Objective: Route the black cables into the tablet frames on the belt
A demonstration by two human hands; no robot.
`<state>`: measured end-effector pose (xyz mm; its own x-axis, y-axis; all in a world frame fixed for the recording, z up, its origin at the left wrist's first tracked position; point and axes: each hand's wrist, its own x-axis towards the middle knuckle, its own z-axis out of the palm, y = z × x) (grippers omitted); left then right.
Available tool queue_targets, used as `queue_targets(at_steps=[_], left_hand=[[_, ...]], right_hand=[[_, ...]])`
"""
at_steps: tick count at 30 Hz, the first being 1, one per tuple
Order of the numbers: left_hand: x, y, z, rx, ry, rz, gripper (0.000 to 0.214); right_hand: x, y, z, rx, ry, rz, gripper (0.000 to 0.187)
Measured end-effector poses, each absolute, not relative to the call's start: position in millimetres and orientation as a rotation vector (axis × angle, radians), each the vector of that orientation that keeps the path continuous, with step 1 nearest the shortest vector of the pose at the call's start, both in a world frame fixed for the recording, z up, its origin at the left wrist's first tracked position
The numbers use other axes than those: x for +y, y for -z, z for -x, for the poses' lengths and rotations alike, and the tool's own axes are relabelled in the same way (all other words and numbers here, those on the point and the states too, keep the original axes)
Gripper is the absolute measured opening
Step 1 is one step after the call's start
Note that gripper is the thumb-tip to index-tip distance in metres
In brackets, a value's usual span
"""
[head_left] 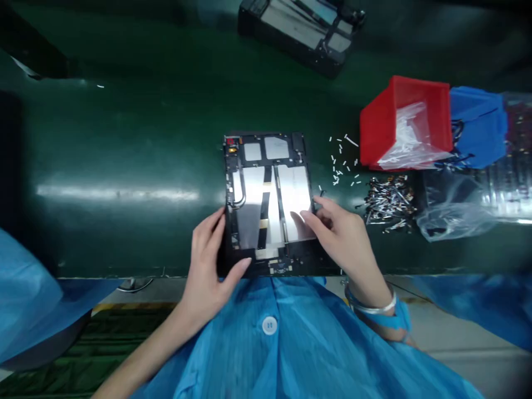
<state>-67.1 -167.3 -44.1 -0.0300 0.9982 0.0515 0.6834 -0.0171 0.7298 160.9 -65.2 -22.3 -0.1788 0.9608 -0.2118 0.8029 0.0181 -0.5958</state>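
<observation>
An opened tablet (pixel 295 199) lies at the table's front edge, its silvery battery packs, dark ribbon cables and small circuit parts exposed. My left hand (pixel 210 266) holds the lower left of it, fingers along the side and thumb over the bottom border. On the opposite side my right hand (pixel 343 233) grips the right edge, its thumb over the battery face and its index finger at the rim. The undersides of the fingers are hidden. Small white strips (pixel 336 176) are scattered to the right of the tablet.
A red bin (pixel 378 130) with a clear plastic bag stands at the right, beside a blue bin (pixel 477 127). Before them lie a heap of small metallic parts (pixel 389 202) and a clear bag (pixel 453 219). A stack of similar tablets (pixel 291 27) sits at the back of the green table (pixel 124 138).
</observation>
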Motion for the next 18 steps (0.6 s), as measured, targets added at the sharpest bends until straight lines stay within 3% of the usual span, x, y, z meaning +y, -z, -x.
queue_targets(at_steps=[5,8,11,15,18], left_hand=[[-139,23,92,1.619,-1.078,-1.119,0.058],[-94,12,116,1.667,-1.298,-0.951,0.053],[-38,12,145,1.659,-1.348,-1.112,0.045],[47,23,189,1.670,-1.250,-1.268,0.062],[108,31,215,1.751,-1.051,-1.551,0.069]], right_hand=[[-47,-1,-155,-1.731,-1.388,1.416,0.049],[-52,-5,-173,-1.492,-1.153,1.418,0.038],[-82,9,-191,-1.275,-0.784,1.469,0.019],[-131,37,-187,-1.434,-1.200,1.135,0.019],[-141,47,-174,-1.661,-1.285,0.992,0.019]])
